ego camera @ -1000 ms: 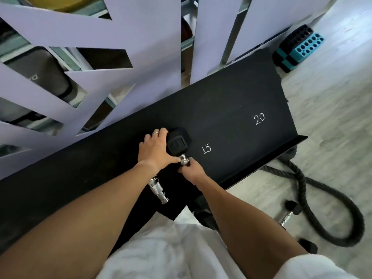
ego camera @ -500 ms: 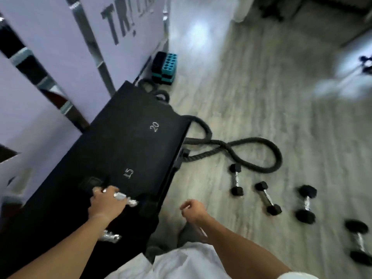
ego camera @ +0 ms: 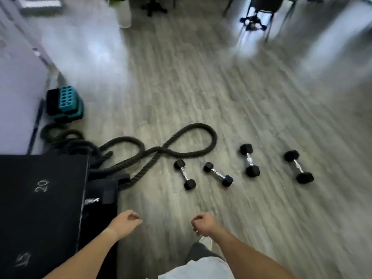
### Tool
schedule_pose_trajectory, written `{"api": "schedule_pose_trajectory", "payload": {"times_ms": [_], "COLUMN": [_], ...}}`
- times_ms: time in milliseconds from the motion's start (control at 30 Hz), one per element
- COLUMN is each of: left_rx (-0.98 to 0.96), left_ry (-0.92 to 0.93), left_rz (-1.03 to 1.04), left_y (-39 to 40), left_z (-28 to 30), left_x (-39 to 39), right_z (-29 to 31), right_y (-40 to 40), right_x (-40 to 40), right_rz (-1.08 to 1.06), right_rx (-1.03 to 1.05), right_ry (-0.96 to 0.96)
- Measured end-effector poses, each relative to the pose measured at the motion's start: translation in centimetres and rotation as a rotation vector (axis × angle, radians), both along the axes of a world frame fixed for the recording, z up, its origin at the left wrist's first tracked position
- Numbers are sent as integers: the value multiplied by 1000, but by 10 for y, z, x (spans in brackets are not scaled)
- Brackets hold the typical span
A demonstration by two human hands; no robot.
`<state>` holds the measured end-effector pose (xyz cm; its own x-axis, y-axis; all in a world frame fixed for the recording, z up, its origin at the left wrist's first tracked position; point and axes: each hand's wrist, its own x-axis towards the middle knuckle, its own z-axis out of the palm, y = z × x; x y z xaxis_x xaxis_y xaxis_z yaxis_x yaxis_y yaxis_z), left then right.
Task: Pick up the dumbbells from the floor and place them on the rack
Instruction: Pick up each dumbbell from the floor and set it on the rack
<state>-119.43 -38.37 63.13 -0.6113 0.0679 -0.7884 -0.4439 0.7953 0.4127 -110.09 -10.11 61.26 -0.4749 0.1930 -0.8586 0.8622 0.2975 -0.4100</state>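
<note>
Several black hex dumbbells with chrome handles lie in a row on the grey wood floor: the nearest dumbbell point(ego camera: 184, 174), a second dumbbell point(ego camera: 218, 174), a larger third dumbbell point(ego camera: 249, 160) and the far right dumbbell point(ego camera: 298, 166). The black rack point(ego camera: 40, 208), marked 15 and 20, fills the lower left. My left hand point(ego camera: 125, 222) hangs beside the rack's right edge, fingers loosely curled, holding nothing. My right hand point(ego camera: 203, 224) hovers over the floor, also loosely curled and empty. Both hands are well short of the dumbbells.
A thick black battle rope point(ego camera: 161, 151) loops across the floor between the rack and the dumbbells. A teal and black block point(ego camera: 64, 103) stands by the lilac wall at left. A white planter point(ego camera: 123, 12) and chair legs point(ego camera: 255, 19) sit at the back.
My view has swung right from the rack to the floor. My left hand let go of the dumbbell on the rack and came off it; both hands now hang empty.
</note>
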Motion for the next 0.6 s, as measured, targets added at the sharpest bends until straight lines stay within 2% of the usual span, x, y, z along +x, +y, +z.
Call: {"api": "schedule_pose_trajectory", "payload": {"times_ms": [100,267,600], "left_rx": [33,154,120], "left_ry": [-10,-10,-59], "left_rz": [-97,-316,-556], "left_y": [102,258,446], "left_z": [-11,8,-10], "left_x": [-24,-61,-142], "right_z": [0,12,18], "right_y": [85,208,350], "right_x": [4,3,-5], "right_rz": [-82,-244,-535], "right_rx": [37,144,146], "right_ry": [-6,2,-52]}}
